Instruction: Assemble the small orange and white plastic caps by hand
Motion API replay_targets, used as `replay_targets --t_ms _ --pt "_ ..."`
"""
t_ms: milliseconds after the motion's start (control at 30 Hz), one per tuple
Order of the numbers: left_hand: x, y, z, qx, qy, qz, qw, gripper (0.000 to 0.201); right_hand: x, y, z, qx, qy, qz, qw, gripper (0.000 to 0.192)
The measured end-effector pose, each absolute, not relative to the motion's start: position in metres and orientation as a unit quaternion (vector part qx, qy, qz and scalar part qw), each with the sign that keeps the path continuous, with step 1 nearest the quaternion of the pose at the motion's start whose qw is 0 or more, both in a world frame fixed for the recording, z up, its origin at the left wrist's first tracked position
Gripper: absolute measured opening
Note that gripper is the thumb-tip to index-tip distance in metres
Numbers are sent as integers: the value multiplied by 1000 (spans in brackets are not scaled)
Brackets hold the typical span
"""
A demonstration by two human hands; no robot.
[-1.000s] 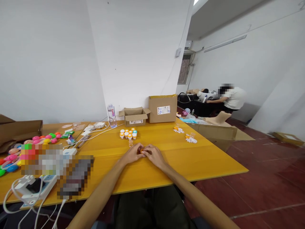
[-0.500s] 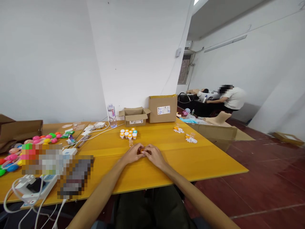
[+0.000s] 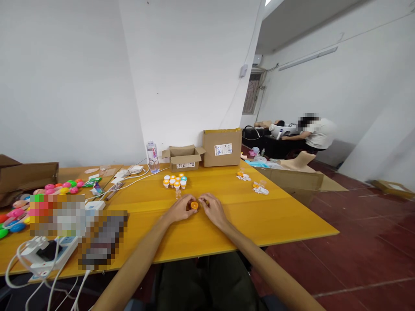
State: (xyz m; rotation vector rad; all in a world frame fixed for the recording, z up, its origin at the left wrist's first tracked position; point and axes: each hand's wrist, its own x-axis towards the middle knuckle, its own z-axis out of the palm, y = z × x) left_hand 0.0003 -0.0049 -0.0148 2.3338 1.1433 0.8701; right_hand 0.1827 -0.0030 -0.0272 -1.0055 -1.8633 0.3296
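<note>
Between the thumb and fingers of my left hand [image 3: 180,209] is a small round orange cap [image 3: 194,206], its top facing up, just above the yellow table. What lies under the cap is hidden. My right hand [image 3: 212,209] is a short gap to the right of it, thumb and forefinger slightly apart, with nothing visible between them. A small clear cup [image 3: 178,194] stands beyond my left fingers. Behind it is a cluster of small capped jars [image 3: 172,182], with orange, white and teal lids.
Two small piles of white and orange parts, a nearer pile [image 3: 260,188] and a farther pile [image 3: 243,176], lie to the right. An open carton [image 3: 184,166], a closed box [image 3: 222,149] and a bottle [image 3: 152,157] line the wall. A power strip [image 3: 65,252] with cables is left. Another person sits far right.
My right hand has drawn a little to the right, away from the cap. The orange cap, mostly covered before, now shows in my left hand.
</note>
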Motion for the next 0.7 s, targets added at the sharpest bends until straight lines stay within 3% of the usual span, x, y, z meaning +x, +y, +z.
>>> replay_targets --t_ms 300,500,700 --pt "-1 -7 -11 843 402 308 182 19 193 3 -29 -442 -763 98 462 21" --pt "-8 -2 -8 822 414 376 110 14 200 12 -36 -463 -786 46 407 33" --pt "-11 6 -21 841 396 363 65 36 197 15 -42 -456 -815 27 358 36"
